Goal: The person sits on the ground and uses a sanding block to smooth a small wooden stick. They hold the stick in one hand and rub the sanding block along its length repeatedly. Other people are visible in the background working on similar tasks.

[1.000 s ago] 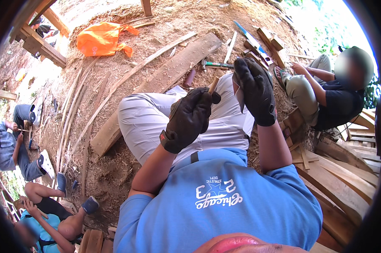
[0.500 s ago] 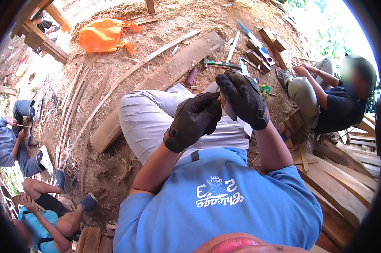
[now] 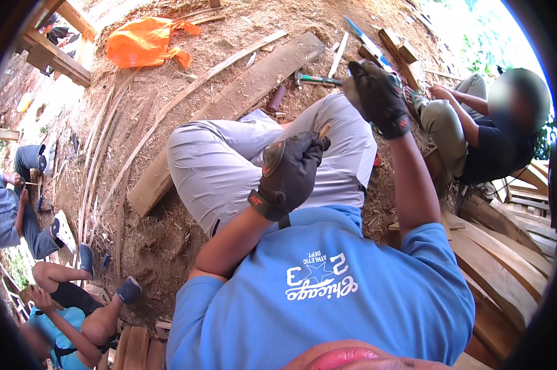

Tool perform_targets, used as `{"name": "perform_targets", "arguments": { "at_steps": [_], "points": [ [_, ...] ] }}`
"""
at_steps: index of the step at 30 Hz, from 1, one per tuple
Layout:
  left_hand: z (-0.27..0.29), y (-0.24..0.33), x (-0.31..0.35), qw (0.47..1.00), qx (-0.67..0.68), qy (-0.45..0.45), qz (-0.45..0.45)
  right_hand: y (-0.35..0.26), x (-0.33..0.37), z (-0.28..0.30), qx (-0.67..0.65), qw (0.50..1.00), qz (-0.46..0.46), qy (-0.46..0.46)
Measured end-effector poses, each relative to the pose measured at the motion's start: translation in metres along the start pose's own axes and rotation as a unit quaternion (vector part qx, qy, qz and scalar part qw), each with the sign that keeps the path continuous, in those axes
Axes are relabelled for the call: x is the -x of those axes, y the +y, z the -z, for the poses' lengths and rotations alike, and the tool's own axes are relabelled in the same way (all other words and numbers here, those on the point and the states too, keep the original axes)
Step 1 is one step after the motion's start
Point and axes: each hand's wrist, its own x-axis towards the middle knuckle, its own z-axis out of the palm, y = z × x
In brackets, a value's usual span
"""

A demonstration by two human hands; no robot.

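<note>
Two gloved hands are raised over the person's crossed legs in grey trousers (image 3: 241,160). Behind them a long wooden plank (image 3: 241,98) lies on the sawdust ground, with a hammer (image 3: 315,79) near its far end. Left hand (image 3: 289,172) is bent at the wrist, fingers clenched around a thin wooden stick (image 3: 323,131), whose tip comes out above the fist. Right hand (image 3: 377,92) is lifted higher, arm nearly straight, fingers curled; whether it holds something I cannot tell.
</note>
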Motion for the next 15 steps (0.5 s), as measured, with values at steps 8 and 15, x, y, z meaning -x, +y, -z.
{"name": "perform_targets", "arguments": {
  "at_steps": [8,15],
  "points": [
    [0.001,0.002,0.001,0.999,-0.020,-0.022,0.018,-0.033,0.021,-0.009,0.032,0.994,0.102,0.026],
    [-0.003,-0.013,-0.005,0.994,-0.052,0.034,-0.093,-0.070,0.042,0.008,-0.105,0.992,0.071,-0.019]
  ]
}}
